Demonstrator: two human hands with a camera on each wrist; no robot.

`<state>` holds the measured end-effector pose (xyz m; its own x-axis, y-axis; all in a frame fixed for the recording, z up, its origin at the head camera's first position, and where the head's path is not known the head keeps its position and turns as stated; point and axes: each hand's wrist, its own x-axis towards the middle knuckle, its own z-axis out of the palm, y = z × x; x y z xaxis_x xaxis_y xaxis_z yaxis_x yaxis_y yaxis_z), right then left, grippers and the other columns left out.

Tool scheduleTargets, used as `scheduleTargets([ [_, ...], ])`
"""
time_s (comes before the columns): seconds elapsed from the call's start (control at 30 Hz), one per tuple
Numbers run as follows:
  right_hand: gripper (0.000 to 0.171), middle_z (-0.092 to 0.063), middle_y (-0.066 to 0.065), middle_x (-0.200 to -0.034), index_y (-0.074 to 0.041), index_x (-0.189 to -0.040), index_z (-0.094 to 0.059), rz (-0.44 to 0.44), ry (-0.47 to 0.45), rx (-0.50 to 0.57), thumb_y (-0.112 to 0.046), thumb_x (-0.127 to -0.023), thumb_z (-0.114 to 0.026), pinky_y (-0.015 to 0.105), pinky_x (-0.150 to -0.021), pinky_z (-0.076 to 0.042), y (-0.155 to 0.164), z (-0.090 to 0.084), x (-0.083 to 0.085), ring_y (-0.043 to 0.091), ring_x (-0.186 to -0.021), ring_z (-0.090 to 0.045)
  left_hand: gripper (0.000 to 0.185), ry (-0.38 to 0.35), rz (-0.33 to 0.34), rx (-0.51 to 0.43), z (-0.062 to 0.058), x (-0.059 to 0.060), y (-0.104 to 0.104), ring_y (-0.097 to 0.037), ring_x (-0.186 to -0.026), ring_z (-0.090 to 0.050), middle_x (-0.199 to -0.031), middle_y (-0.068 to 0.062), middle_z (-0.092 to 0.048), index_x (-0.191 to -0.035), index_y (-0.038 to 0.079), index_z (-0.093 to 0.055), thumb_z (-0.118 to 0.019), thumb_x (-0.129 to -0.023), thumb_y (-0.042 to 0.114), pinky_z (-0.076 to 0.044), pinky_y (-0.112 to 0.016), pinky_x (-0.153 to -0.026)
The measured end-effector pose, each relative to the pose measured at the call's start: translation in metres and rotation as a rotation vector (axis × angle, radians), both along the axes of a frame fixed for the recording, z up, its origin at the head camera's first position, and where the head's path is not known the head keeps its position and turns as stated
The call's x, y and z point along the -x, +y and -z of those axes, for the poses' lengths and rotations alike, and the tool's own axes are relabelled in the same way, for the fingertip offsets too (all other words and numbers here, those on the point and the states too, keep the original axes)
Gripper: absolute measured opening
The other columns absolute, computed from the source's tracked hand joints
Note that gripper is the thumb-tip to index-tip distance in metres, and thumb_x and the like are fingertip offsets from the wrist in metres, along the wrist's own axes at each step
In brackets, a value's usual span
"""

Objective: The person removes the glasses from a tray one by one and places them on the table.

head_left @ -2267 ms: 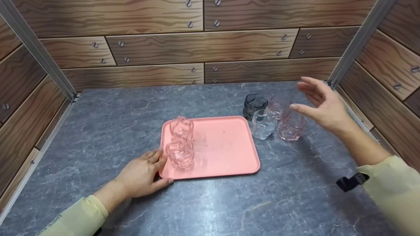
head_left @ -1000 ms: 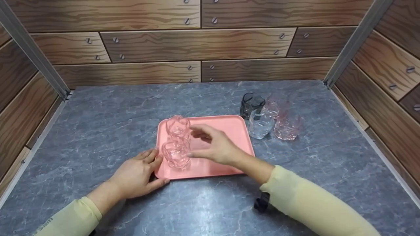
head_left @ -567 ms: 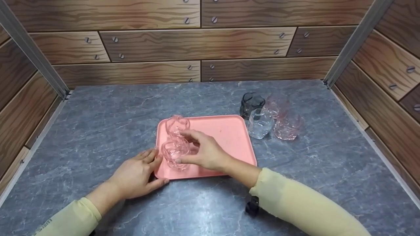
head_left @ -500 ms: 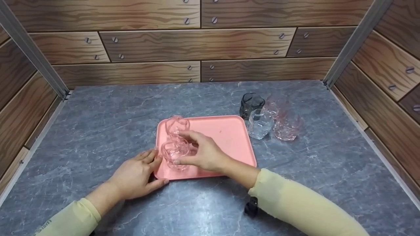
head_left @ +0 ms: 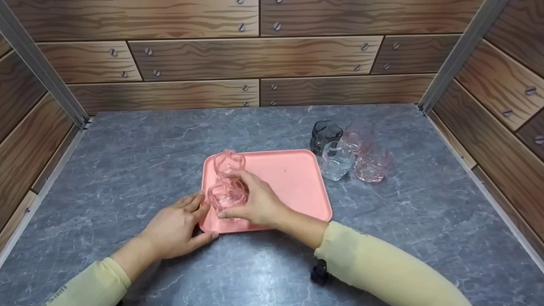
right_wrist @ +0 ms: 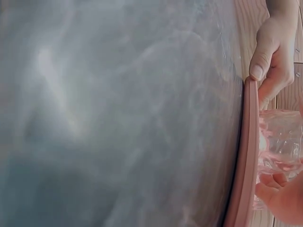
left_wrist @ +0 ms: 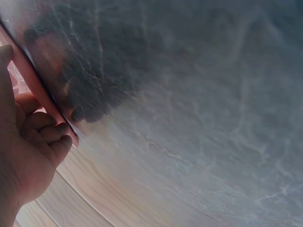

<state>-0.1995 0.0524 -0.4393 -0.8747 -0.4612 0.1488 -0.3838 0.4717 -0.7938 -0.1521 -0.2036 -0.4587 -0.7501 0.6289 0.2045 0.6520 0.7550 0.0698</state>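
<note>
Since the earlier frames the right hand (head_left: 255, 203) has swung over from the glasses at the right of the tray and is now closing round the near pink glass (head_left: 227, 196); half a second ago the fingers were only reaching its side. Thumb is pressing the near face, fingers are curling round the far side, so the hand is clamped on the glass. Glass is standing upright in the near left corner of the pink tray (head_left: 293, 178), touching or just short of the far pink glass (head_left: 229, 162) behind it; can't tell which.

Left hand (head_left: 178, 227) hasn't shifted: it is gripping the tray's near left corner, thumb along the front edge, fingers curling against the left rim. Left wrist view is showing the curled fingers (left_wrist: 45, 132) against the tray edge (left_wrist: 33, 82). Right wrist view is showing the tray rim (right_wrist: 248, 156) edge-on, the left thumb (right_wrist: 260, 61) on it, and the pink glass (right_wrist: 279, 146) with right fingertips (right_wrist: 272, 182) at its base.

Tray is lying flat on the grey marble-look tabletop (head_left: 127, 153). Right of the tray, off it, a dark grey glass (head_left: 325, 136), a clear glass (head_left: 338, 160) and a pink-tinted glass (head_left: 373, 163) are standing bunched together, another pink one (head_left: 356, 136) behind them. Wood-grain panels (head_left: 255, 55) are walling in the back and sides. Yellow sleeves (head_left: 374, 267) are covering both forearms.
</note>
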Motion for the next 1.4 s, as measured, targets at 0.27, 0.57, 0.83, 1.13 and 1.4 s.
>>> scheduleTargets([
  [0.27,0.088,-0.061,0.000,-0.145,-0.020,-0.148,-0.054,0.030,-0.012,-0.013,-0.036,-0.074,-0.099,0.039,-0.116,-0.042,-0.003,-0.004,-0.003,0.018,-0.133,-0.055,0.078,0.002,0.000,0.001,0.000,0.000,0.000,-0.048,-0.133,-0.059,-0.146,-0.034,-0.057,-0.143,-0.008,-0.061,-0.064,-0.100,0.057,-0.049,-0.055,-0.112],
  [0.57,0.088,-0.063,0.001,-0.145,-0.018,-0.151,-0.055,0.029,-0.057,0.003,-0.026,-0.074,-0.097,0.036,-0.113,-0.046,0.009,-0.009,-0.002,0.018,-0.129,-0.059,0.079,-0.009,0.000,0.007,-0.002,-0.001,0.001,-0.048,-0.135,-0.057,-0.147,-0.034,-0.055,-0.144,-0.008,-0.060,-0.063,-0.101,0.058,-0.047,-0.054,-0.114],
  [0.83,0.080,-0.067,0.003,-0.135,-0.013,-0.145,-0.060,0.037,-0.113,0.040,-0.023,-0.074,-0.096,0.037,-0.108,-0.050,0.029,-0.012,0.002,0.019,-0.120,-0.062,0.079,-0.020,-0.006,0.008,-0.001,-0.001,0.001,-0.048,-0.136,-0.057,-0.147,-0.034,-0.055,-0.144,-0.008,-0.060,-0.063,-0.101,0.058,-0.046,-0.055,-0.114],
  [1.13,0.084,-0.067,0.002,-0.128,-0.015,-0.144,-0.061,0.084,-0.153,0.058,-0.031,-0.071,-0.100,0.039,-0.103,-0.054,0.065,-0.028,0.002,0.022,-0.114,-0.063,0.079,-0.015,-0.007,-0.002,-0.001,-0.002,0.001,-0.047,-0.136,-0.057,-0.147,-0.035,-0.056,-0.142,-0.010,-0.061,-0.064,-0.101,0.057,-0.047,-0.055,-0.114],
  [1.4,0.085,-0.066,0.010,-0.134,-0.007,-0.145,-0.060,0.108,-0.108,0.095,-0.024,-0.072,-0.099,0.045,-0.105,-0.054,0.107,-0.043,0.005,0.029,-0.117,-0.064,0.080,-0.030,-0.012,0.005,-0.002,-0.001,0.002,-0.047,-0.136,-0.057,-0.147,-0.034,-0.055,-0.143,-0.009,-0.061,-0.062,-0.101,0.059,-0.046,-0.055,-0.114],
])
